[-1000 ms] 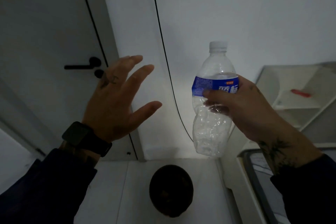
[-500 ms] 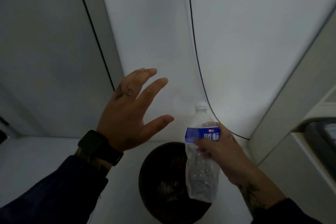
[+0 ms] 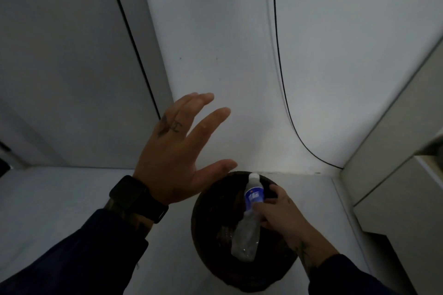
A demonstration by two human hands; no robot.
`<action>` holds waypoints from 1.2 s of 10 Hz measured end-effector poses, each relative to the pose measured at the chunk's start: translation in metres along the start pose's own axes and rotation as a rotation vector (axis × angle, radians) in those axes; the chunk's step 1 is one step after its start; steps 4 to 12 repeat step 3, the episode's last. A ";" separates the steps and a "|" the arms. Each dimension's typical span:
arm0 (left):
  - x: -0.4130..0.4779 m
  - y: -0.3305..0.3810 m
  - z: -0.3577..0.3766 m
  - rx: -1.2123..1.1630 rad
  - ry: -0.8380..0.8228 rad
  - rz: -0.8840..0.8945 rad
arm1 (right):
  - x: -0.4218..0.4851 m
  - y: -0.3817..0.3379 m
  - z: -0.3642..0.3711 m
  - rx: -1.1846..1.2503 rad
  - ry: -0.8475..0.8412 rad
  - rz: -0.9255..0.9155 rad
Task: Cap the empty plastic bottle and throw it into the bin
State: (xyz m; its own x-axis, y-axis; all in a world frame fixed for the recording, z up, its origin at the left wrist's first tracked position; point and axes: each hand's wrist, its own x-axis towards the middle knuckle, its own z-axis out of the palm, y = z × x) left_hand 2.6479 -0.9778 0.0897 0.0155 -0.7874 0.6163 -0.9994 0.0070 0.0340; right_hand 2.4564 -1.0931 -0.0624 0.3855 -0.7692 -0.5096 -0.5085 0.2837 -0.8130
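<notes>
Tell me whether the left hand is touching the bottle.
Apart. In the head view the left hand is spread open, up and to the left of the bottle, with bare wall showing between thumb and cap.

Left hand raised, palm down, fingers spread and straight, thumb out to right; empty. Black watch on left wrist, dark sleeve below. Right hand lower, reaching forward and down, fingers curled round bottle. Tattoo on right wrist, dark sleeve at forearm.

Head camera looks steeply down, seemingly close above the dim bin.
</notes>
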 end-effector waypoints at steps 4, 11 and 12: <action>-0.006 0.000 -0.003 0.001 0.001 0.020 | -0.008 0.000 -0.005 0.019 -0.062 -0.041; -0.006 0.000 -0.003 0.001 0.001 0.020 | -0.008 0.000 -0.005 0.019 -0.062 -0.041; -0.006 0.000 -0.003 0.001 0.001 0.020 | -0.008 0.000 -0.005 0.019 -0.062 -0.041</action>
